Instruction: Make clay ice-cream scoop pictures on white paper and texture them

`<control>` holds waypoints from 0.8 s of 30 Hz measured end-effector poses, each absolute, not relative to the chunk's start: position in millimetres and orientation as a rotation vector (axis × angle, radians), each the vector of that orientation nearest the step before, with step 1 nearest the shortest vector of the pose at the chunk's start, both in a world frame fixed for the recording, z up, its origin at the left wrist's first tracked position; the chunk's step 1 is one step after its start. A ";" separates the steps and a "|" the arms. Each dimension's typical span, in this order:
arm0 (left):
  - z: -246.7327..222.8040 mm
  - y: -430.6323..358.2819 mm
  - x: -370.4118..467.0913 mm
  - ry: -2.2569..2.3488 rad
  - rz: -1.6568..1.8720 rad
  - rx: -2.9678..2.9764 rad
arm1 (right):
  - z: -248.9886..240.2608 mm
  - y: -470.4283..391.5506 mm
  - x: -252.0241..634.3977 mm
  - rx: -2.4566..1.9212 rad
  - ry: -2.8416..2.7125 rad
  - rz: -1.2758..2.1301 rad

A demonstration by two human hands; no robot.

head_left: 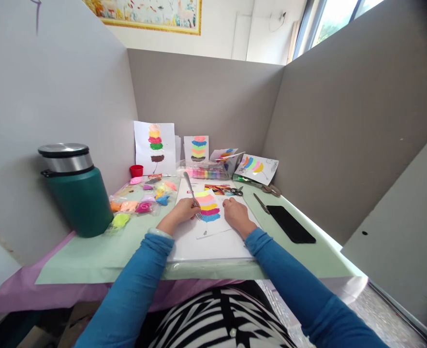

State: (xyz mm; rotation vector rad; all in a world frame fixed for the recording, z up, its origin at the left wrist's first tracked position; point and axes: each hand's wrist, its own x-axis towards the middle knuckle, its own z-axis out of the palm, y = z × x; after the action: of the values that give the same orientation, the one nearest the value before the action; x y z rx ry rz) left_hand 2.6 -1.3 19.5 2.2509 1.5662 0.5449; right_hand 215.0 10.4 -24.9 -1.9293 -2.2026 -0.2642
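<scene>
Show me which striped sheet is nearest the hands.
The sheet lying flat between the left hand and right hand, its lowest band blue; the other striped sheets stand or lean farther back.

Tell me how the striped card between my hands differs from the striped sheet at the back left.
The card lies down, while the sheet stands upright. The card's lowest band is blue; the sheet's is dark brown. The sheet has a clear white gap above that band, whereas the card's bands sit close together. Both are white with stacked coloured bands.
</scene>
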 end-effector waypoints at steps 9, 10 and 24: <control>16.5 6.4 -1.9 1.663 0.591 2.194 | -27.6 12.5 216.4 -1.904 -2.191 -0.266; 16.2 7.7 -2.6 1.677 0.600 2.185 | -27.8 12.6 216.5 -1.906 -2.190 -0.263; 12.4 1.9 5.8 1.459 0.621 2.234 | -27.7 12.5 215.7 -1.899 -2.182 -0.298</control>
State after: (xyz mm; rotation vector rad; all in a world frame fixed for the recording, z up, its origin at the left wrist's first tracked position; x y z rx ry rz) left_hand 5.8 1.9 12.4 2.2342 1.4590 0.6211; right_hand 215.7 12.5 -27.7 -1.8987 -2.1819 -0.2976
